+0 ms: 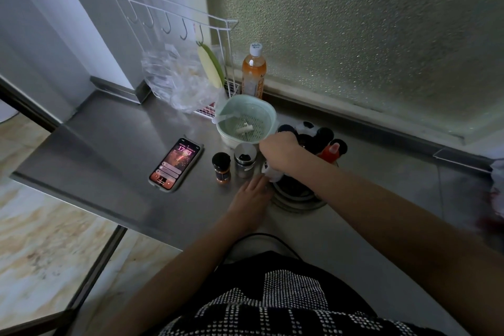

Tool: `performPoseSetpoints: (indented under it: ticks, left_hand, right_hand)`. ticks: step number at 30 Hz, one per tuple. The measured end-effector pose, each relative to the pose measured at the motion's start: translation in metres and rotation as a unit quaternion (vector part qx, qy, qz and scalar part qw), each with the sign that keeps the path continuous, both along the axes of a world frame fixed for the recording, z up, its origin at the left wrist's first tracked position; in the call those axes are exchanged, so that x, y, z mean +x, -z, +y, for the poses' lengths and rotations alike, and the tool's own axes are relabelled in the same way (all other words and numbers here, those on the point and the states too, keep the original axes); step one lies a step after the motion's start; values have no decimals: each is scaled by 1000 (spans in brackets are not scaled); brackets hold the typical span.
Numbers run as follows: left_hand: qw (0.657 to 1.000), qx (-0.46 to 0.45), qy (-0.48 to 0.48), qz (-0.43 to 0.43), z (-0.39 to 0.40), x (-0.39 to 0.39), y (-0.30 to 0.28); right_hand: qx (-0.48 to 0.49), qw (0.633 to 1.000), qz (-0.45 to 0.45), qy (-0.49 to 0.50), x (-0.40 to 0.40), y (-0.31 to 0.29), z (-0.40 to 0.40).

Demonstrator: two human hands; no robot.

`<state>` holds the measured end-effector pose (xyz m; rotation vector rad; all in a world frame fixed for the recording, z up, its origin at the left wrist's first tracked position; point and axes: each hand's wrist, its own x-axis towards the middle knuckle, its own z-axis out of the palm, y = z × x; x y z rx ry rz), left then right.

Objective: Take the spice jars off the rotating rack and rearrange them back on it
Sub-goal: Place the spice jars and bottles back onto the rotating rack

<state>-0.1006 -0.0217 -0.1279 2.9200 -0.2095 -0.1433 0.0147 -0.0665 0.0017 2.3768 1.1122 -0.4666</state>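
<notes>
The round rotating rack [297, 196] stands on the steel counter, right of centre. Several dark-capped jars [321, 135] and a red-topped bottle [331, 151] stand in it. My right hand [281, 151] is closed over the top of a white jar [272, 173] at the rack's left edge. My left hand [252, 194] lies flat on the counter with fingers apart, its fingertips at the rack's base. Two jars stand on the counter to the left of the rack: a small black-capped jar with orange powder [221, 168] and a metal-lidded jar [245, 159].
A phone [176, 163] with a lit screen lies on the counter to the left. Behind the jars sits a pale green colander bowl [270, 114]. Further back are an orange drink bottle [254, 71], a white wire rack with hooks [191, 24] and a plastic bag [177, 82]. The counter's left edge drops to the floor.
</notes>
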Motion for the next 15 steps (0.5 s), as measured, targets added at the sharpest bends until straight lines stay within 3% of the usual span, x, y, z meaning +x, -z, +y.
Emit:
performPoseSetpoints:
  ticks: [4, 11, 15]
  left_hand:
    - [999, -34, -2, 41, -1, -1, -8]
    - [997, -6, 7, 73, -2, 2, -11]
    - [997, -14, 19, 76, -2, 1, -7]
  right_hand:
    - [19, 1000, 1, -8, 3, 7, -6]
    - [98, 994, 31, 39, 11, 3, -22]
    - [173, 983, 56, 17, 12, -7, -11]
